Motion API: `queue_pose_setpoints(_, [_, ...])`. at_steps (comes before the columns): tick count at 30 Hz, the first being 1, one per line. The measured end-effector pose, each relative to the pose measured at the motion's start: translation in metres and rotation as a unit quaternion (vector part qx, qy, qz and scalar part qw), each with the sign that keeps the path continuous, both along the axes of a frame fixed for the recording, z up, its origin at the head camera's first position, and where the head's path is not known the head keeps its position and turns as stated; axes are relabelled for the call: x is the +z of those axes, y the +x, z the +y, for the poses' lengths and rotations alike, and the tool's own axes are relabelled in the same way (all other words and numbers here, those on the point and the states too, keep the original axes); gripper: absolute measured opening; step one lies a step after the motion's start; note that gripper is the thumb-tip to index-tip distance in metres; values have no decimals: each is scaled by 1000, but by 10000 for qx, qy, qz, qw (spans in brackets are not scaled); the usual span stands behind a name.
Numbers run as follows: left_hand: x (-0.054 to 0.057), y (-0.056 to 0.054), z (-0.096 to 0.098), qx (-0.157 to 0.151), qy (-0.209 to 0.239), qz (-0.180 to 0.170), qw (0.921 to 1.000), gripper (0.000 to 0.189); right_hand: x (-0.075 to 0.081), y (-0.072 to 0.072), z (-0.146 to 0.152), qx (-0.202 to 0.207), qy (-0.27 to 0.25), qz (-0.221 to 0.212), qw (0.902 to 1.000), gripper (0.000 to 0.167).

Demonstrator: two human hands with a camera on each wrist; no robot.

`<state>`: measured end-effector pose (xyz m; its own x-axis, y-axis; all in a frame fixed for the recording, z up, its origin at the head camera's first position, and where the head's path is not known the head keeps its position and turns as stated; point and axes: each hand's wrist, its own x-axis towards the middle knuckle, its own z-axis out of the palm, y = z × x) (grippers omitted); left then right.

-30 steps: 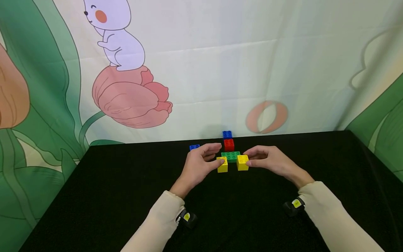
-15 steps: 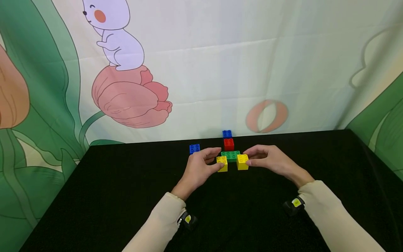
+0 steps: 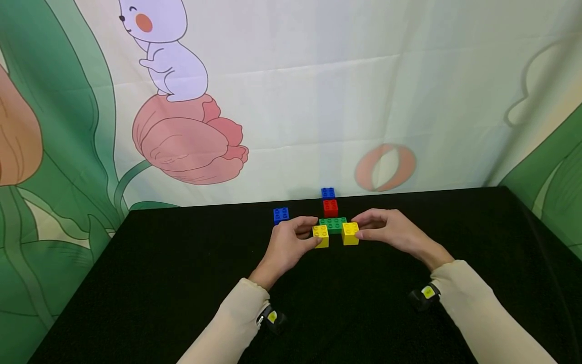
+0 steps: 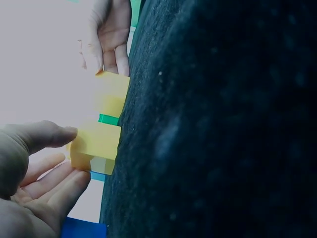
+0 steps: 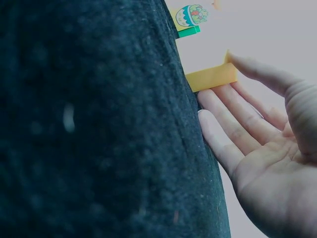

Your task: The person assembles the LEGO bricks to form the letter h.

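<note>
In the head view, two yellow toy bricks stand side by side, a small gap between them, in front of a green brick. My left hand pinches the left yellow brick, thumb at its near side. The right yellow brick is between the thumb and fingers of my right hand. The right wrist view shows that hand's fingertips along the side face of its brick. A printed picture marks the other yellow brick. Part of the left fingers is hidden behind the left brick in the head view.
Behind the green brick are a red brick and a blue brick. A second blue brick lies just past the left hand. Black cloth covers the table; a printed curtain hangs at its back edge.
My left fingers have lowered slightly beside the left yellow brick, showing more of the blue brick behind. The right hand and the bricks look almost unmoved.
</note>
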<state>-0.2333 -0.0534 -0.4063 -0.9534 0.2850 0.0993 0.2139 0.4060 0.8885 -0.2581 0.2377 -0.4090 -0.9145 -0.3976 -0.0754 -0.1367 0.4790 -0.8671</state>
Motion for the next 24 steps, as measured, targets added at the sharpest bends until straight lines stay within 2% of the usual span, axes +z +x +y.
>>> queue_pose_setpoints(10, [-2, 0, 1, 39, -123, -59, 9999, 38, -1, 0, 0, 2, 5, 19, 10000, 50])
queue_pose_setpoints(18, [-1, 1, 4, 73, -261, 33, 9996, 35, -1, -1, 1, 10, -79, -52, 10000, 53])
queue_pose_setpoints(24, [2, 3, 8, -50, -273, 195, 9994, 35, -1, 0, 1, 143, -265, -78, 9995, 54])
